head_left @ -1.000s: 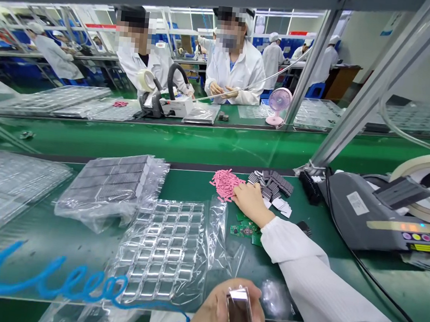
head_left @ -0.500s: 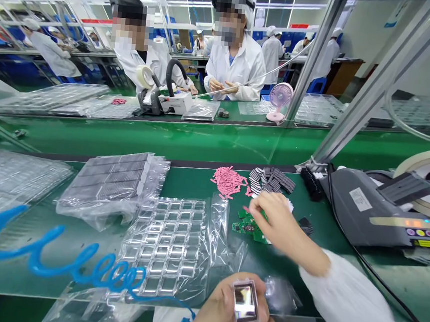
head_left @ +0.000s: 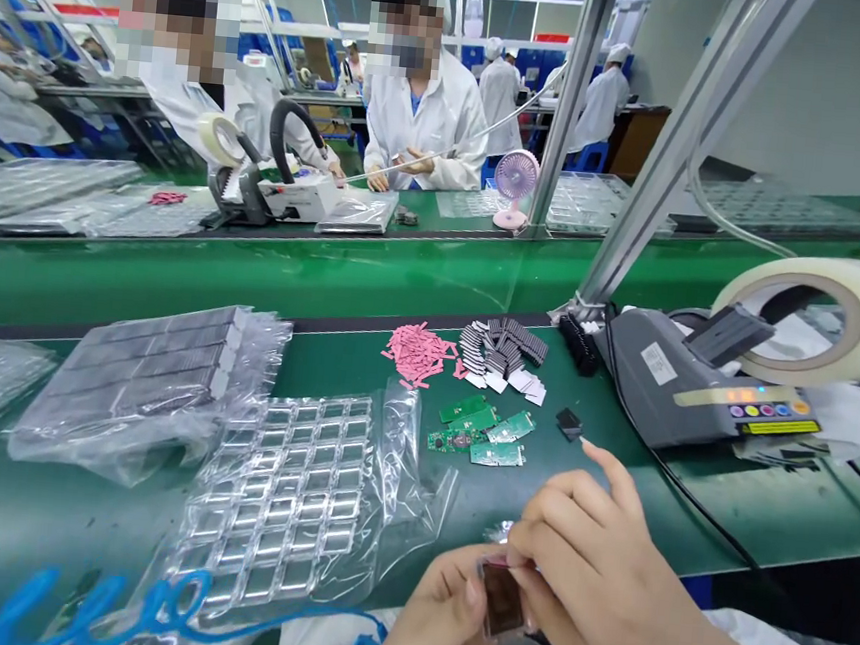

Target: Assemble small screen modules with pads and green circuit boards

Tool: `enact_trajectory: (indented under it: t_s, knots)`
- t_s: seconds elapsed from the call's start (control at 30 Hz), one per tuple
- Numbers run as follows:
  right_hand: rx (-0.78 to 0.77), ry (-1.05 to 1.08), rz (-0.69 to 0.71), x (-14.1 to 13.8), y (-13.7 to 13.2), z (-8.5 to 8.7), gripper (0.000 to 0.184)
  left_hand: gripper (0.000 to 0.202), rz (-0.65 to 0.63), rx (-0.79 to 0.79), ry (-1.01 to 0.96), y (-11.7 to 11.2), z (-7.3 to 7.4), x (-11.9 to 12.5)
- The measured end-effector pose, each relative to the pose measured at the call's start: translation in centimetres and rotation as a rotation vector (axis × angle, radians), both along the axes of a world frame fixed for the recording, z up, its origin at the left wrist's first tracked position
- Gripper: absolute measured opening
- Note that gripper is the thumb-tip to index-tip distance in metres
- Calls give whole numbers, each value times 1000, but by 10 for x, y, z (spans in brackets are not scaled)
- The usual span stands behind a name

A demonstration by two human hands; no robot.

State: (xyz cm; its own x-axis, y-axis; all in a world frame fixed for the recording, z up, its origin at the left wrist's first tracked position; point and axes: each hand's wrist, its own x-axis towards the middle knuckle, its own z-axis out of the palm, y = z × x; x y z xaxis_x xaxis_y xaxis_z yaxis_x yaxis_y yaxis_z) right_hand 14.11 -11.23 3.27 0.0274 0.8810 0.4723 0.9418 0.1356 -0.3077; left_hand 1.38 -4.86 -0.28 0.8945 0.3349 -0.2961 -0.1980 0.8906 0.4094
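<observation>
My left hand is closed around a small square part with a clear frame and a dark, shiny face, held low over the bench's front edge. My right hand pinches at the part's upper edge, its little finger raised. A bit of a pink strip shows between those fingertips, mostly hidden by them. Beyond the hands lie several green circuit boards, a heap of pink strips and stacks of black-and-white pieces. A few small black pieces lie near the right hand.
A clear compartment tray lies on plastic film at the left, beside a bagged stack of trays. A blue coiled hose crosses the front left. At the right stands a grey tape dispenser with a cable. Two co-workers sit across the bench.
My right hand has come back from beside the pink heap to the part in my left hand, bringing a pink strip. The view has swung to the right.
</observation>
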Motion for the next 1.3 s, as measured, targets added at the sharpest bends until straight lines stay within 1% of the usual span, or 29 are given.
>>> enact_trajectory:
  t_s: [0.13,0.3,0.4,0.53,0.6,0.67,0.77,0.87,0.97,1.0,1.07,1.13,1.2,1.23,1.3]
  knots:
    - [-34,-113,39,3,0,2,22,37,-12,19,31,0,-4,-1]
    - [-39,-168,32,3,0,2,24,36,-25,18,67,-3,-4,-1]
    - [-47,-147,31,1,-1,1,26,36,-35,16,63,-4,-1,-1]
    - [-50,-76,34,0,-2,-1,25,37,-55,27,62,-3,-3,-2]
    - [-71,-30,49,1,-2,-2,23,33,-58,0,75,-2,-8,-3]
    - [-110,51,53,4,-3,-3,21,32,-103,-29,57,-1,-13,-3]
    - [-193,191,58,8,-4,-5,17,35,-179,-70,27,0,-22,-4]
    - [-295,347,62,11,-5,-6,17,34,-140,-116,41,-4,-28,-5]
    - [-395,498,50,22,0,-11,14,34,-139,-229,25,-8,-32,-6]
    - [-410,521,26,30,3,-15,11,36,-151,-276,25,-8,-33,-6]
    - [-405,514,-74,51,13,-27,7,43,-140,-355,55,-8,-34,-7]
    - [-379,457,-231,77,27,-45,13,49,-121,-391,75,-6,-35,-7]
    - [-371,379,-403,100,44,-65,12,49,-106,-404,79,-4,-35,-7]
    - [-377,337,-470,109,53,-75,17,48,-106,-402,76,-4,-35,-7]
    - [-400,257,-554,119,70,-90,26,44,-109,-397,61,-2,-36,-7]
